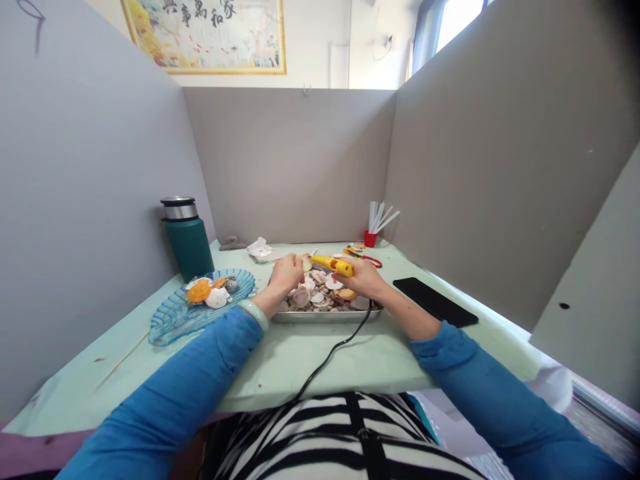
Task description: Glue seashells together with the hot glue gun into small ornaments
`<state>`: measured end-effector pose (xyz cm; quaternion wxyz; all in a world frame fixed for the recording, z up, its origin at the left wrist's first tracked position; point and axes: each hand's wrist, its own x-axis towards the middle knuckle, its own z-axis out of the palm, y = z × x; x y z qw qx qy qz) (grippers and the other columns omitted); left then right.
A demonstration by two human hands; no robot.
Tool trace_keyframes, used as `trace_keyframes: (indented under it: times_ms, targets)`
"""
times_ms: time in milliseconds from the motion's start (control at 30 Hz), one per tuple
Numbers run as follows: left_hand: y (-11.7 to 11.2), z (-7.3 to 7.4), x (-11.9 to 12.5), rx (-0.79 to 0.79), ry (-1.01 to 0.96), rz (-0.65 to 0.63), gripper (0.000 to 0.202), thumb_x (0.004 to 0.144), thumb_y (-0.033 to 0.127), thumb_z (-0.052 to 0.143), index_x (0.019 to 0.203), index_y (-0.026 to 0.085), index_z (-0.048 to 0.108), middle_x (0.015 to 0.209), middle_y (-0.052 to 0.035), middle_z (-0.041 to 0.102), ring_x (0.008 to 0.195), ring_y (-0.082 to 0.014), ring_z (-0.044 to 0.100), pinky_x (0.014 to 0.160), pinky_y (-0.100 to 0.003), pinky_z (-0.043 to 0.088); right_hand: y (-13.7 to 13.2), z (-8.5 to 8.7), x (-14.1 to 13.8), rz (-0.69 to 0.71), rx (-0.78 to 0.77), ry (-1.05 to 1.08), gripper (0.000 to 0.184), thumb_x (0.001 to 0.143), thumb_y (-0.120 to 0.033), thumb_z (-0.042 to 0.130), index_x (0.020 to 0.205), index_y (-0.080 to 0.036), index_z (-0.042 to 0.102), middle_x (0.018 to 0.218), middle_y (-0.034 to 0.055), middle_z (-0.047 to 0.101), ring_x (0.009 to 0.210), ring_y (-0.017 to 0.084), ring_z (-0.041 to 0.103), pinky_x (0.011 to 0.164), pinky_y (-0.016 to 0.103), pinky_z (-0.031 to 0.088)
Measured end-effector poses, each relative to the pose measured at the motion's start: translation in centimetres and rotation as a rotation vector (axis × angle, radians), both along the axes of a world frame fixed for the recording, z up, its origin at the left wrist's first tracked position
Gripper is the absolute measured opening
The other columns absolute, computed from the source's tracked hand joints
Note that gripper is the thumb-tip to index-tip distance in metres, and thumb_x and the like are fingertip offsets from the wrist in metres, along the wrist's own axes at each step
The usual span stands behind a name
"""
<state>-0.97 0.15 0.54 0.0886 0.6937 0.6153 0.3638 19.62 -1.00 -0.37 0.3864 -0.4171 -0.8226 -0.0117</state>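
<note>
A yellow hot glue gun [333, 265] is gripped in my right hand [365, 278], its nozzle pointing left. My left hand [287, 275] is closed, with its fingertips on a pale cream shell [306, 263] close to the nozzle. Fingers partly cover that shell, so its full shape is hidden. Both hands are above a shallow metal tray [325, 318] heaped with loose seashells [319, 293]. From the glue gun a black cord [327, 360] runs down across the table toward my lap.
Left stand a green bottle [189, 248] and a blue plate [167, 325] bearing shell pieces; a thin stick [123, 360] lies nearby. White tissue [261, 250], red-handled scissors [370, 260] and a red cup [370, 239] of glue sticks [381, 217] are behind. A black phone [435, 301] lies right. Grey partitions enclose the table.
</note>
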Motion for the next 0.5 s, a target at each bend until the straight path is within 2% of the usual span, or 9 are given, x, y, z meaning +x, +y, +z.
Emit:
trace_keyframes:
  times_ms: [500]
  targets:
    - [-0.44, 0.29, 0.15, -0.003, -0.004, -0.001, 0.023, 0.083, 0.027, 0.034, 0.076, 0.015, 0.053, 0.054, -0.0014, 0.061, 0.037, -0.0086, 0.047, 0.044, -0.020, 0.032, -0.23, 0.09, -0.06, 0.014, -0.011, 0.027, 0.018, 0.071, -0.035, 0.055, 0.072, -0.017, 0.060, 0.063, -0.0018, 0.056, 0.059, 0.010, 0.047, 0.054, 0.019, 0.030]
